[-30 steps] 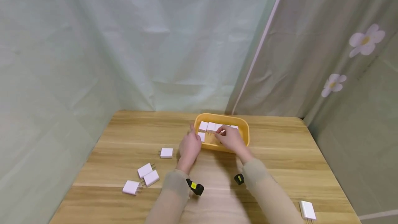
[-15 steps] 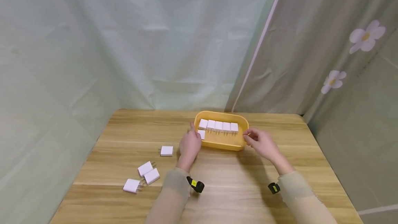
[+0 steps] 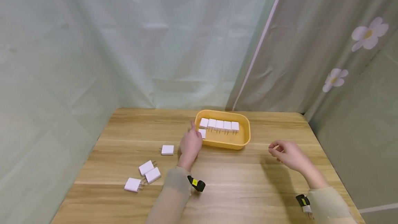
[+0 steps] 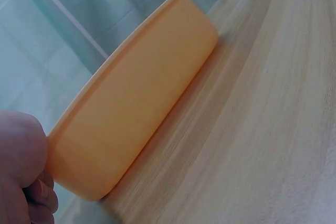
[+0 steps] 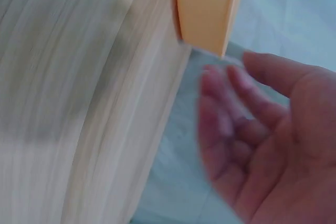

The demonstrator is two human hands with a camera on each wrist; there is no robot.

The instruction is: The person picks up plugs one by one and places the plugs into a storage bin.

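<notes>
A yellow tray (image 3: 246,137) stands at the table's far middle, with a row of white plug chargers (image 3: 219,124) along its back wall and one more charger (image 3: 202,133) in front at the left. My left hand (image 3: 190,144) rests against the tray's left end, thumb up beside the rim; in the left wrist view it (image 4: 21,166) touches the tray's (image 4: 131,114) corner. My right hand (image 3: 287,155) hovers over the table to the right of the tray, fingers loosely curled. In the right wrist view it (image 5: 262,129) is blurred and holds nothing.
Several loose white chargers lie on the wooden table (image 3: 236,179) to the left: one (image 3: 167,149) near my left hand, two together (image 3: 149,171) and one (image 3: 132,184) nearer the front. Curtains close in the far and side edges.
My right hand has left the tray and moved right and nearer to me, empty. The row of chargers now shows in full. My left hand has stayed at the tray's left end.
</notes>
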